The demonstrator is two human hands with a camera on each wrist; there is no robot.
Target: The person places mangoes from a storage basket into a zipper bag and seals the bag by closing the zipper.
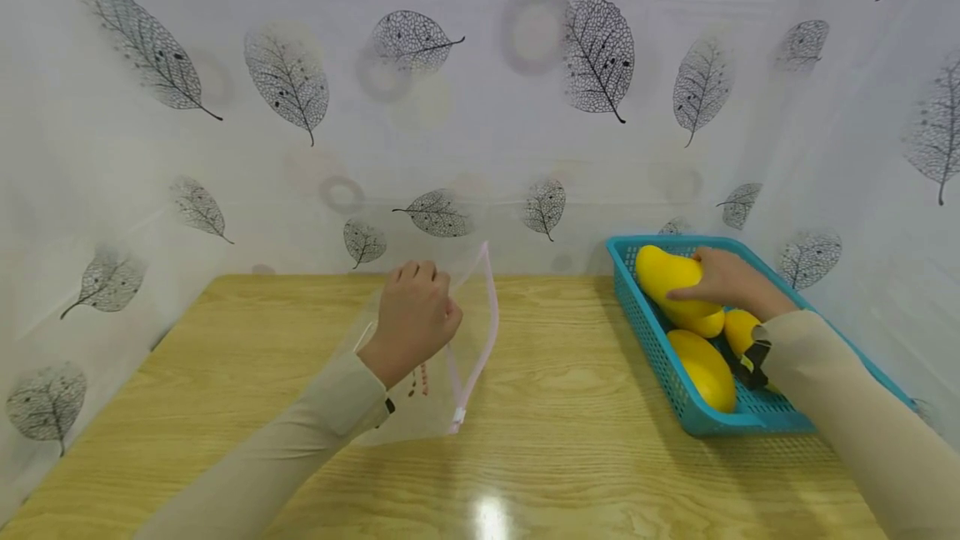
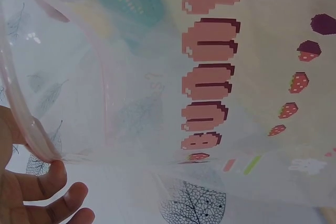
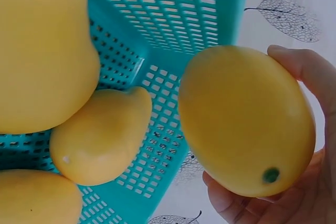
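Observation:
My left hand (image 1: 416, 315) pinches the edge of a clear zip bag (image 2: 136, 77) with a pale pink zip strip. The bag hangs upright and its mouth faces right; pink pixel letters and small strawberries are printed on it. With the fingers and thumb of my right hand (image 1: 723, 277) I grip a yellow mango (image 3: 247, 121), which has a green stem spot. That mango is raised at the far left part of a teal basket (image 1: 648, 348). Below it, several more yellow mangoes (image 3: 102, 135) lie in the basket, one near its front corner (image 1: 701, 369).
The basket stands on the right of a wooden table (image 1: 555, 407), close to the back edge. A white curtain (image 1: 480, 132) printed with dark leaves hangs behind and at the sides. Light glares off the table's front.

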